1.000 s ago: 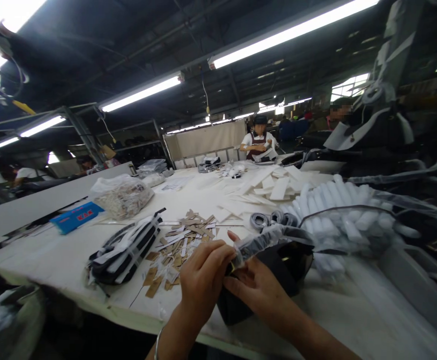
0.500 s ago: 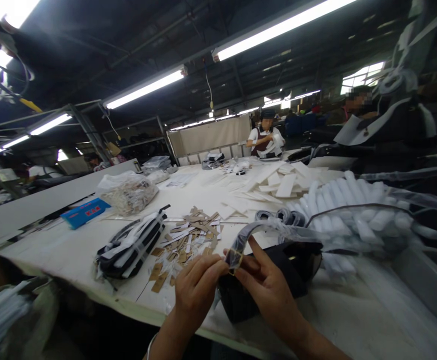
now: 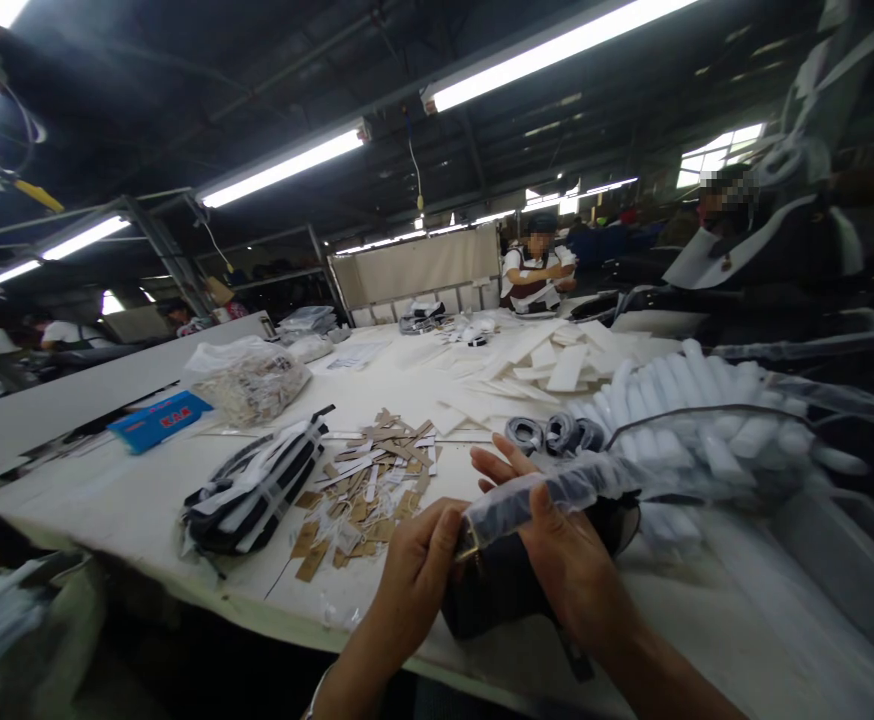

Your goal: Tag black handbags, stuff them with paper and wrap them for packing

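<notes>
Left hand (image 3: 423, 560): pinching wrapped strap (image 3: 508, 508) end above black bag (image 3: 486, 592)
Right hand (image 3: 573, 555): spread, loosely around strap over bag
Clear wrap (image 3: 594, 478): could tear if we tug hard

Left hand (image 3: 423, 555) pinches wrapped strap (image 3: 504, 506); right hand (image 3: 570, 562) spread.

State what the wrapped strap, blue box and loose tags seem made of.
Wrapped strap: glossy plastic film, wrinkled and see-through, over a dark band of unclear material.
Blue box: probably smooth printed cardboard; flat sides, red lettering.
Loose tags: likely matte card; thin, flat, brown and white.
</notes>
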